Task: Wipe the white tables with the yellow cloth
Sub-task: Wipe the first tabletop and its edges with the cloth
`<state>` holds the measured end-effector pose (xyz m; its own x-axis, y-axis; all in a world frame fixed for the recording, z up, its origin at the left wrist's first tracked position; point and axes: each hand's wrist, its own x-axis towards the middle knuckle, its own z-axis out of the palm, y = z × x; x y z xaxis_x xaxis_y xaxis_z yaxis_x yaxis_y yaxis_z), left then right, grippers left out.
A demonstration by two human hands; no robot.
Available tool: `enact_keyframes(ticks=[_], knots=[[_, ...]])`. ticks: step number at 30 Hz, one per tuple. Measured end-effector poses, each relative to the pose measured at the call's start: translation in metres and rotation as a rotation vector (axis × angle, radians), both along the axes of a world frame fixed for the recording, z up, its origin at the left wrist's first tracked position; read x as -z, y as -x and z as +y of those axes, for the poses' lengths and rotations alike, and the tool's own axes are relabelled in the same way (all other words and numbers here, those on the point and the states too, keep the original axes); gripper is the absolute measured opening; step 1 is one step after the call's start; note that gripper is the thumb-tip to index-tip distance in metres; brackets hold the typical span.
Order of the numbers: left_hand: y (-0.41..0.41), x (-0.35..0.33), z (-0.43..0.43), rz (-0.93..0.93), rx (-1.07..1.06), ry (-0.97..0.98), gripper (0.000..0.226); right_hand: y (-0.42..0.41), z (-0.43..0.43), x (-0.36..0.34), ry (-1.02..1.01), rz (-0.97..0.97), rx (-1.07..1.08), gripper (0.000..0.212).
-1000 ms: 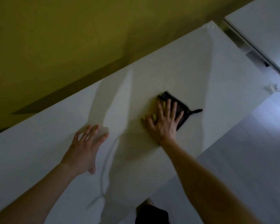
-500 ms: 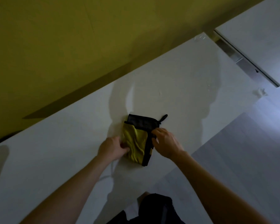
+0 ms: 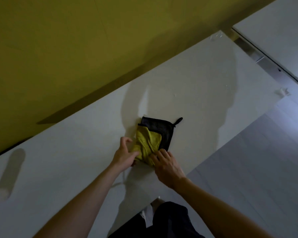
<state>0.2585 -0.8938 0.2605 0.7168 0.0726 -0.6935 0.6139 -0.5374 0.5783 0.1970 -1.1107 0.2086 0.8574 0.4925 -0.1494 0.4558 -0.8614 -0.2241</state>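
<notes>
Left hand (image 3: pixel 126 156) and right hand (image 3: pixel 168 166) pinch the yellow cloth (image 3: pixel 147 143) between them at its near end.

The yellow cloth (image 3: pixel 149 143), dark-backed with black trim and a small loop at one corner, lies rumpled and half folded on the white surface (image 3: pixel 196 93) near its front edge. A second white surface (image 3: pixel 275 21) stands just across a narrow gap.

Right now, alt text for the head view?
A person's left hand and right hand hold the near end of a bunched yellow cloth with dark backing, lying on a white table. A yellow wall runs behind it; lighting is dim.
</notes>
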Motion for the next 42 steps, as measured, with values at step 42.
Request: enact_keyframes(ticks=[42], knots=[[-0.144,0.087,0.04,-1.014,1.102,-0.412,0.071,-0.03,0.016,0.034,-0.014,-0.153,0.692,0.072]])
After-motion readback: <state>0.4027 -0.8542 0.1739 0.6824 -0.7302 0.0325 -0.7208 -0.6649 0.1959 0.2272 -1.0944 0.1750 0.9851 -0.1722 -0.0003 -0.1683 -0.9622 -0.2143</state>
